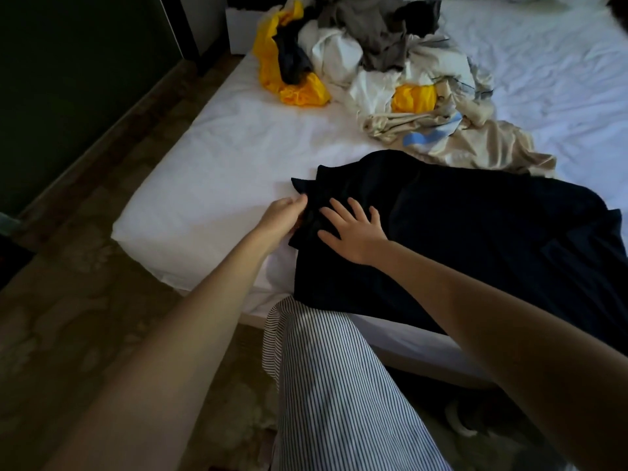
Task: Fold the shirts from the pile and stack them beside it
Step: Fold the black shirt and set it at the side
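Note:
A dark navy shirt (475, 239) lies spread across the near edge of the white bed (210, 171), partly hanging over the front. My left hand (283, 215) pinches the shirt's left edge, where the cloth bunches into folds. My right hand (353, 229) lies flat on the shirt just beside it, fingers spread and pressing the fabric down. Farther back on the bed sits the pile of unfolded shirts (384, 62): yellow, white, grey, black and beige pieces tangled together. No folded stack is visible.
The bed's left corner (136, 232) drops to a patterned floor (85, 317). A dark wall or cabinet (68, 79) stands at the left. My striped garment (339, 385) hangs below against the bed front. Bare sheet lies left of the pile and at the far right.

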A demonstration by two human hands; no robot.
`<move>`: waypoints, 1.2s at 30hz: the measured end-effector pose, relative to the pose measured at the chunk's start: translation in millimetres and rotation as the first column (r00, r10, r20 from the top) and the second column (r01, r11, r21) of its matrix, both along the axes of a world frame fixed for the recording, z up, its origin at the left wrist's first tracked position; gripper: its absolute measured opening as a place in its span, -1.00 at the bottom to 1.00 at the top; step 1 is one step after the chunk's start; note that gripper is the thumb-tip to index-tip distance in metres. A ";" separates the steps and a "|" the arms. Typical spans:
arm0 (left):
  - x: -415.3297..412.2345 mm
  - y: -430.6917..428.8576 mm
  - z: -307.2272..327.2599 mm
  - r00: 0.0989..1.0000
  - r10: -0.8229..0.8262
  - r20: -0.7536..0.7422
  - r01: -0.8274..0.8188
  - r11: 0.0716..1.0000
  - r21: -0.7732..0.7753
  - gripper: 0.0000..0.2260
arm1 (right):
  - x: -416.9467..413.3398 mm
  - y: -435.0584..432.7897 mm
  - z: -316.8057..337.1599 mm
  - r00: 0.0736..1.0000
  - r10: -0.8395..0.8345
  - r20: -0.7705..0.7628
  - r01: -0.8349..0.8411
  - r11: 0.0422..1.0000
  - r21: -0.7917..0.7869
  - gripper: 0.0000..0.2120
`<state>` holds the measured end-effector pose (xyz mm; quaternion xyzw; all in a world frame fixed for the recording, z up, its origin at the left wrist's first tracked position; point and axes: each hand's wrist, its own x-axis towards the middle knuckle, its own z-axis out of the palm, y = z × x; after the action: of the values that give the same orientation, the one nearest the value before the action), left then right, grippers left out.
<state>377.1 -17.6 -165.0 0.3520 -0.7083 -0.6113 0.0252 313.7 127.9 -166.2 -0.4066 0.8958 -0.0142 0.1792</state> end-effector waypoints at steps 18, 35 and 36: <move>-10.0 -3.1 -17.9 0.947 0.296 -0.126 -0.313 0.937 -0.157 -0.80 | -51.1 -36.4 1.7 0.927 -0.375 0.022 0.361 0.874 -0.325 -0.63; -17.5 -9.6 -25.5 0.950 0.306 -0.065 -0.312 0.921 -0.235 -0.78 | -63.4 -12.2 9.3 0.943 -0.332 -0.005 0.246 0.709 -0.661 -0.57; -16.8 -8.3 -23.9 0.950 0.307 -0.065 -0.313 0.919 -0.240 -0.77 | -55.1 -17.6 6.6 0.983 -0.177 -0.045 0.123 0.823 -0.555 -0.55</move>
<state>360.3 -25.9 -188.9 0.4459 -0.7139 -0.5109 0.1746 258.6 110.3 -159.6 -0.3693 0.8905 -0.2657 0.0108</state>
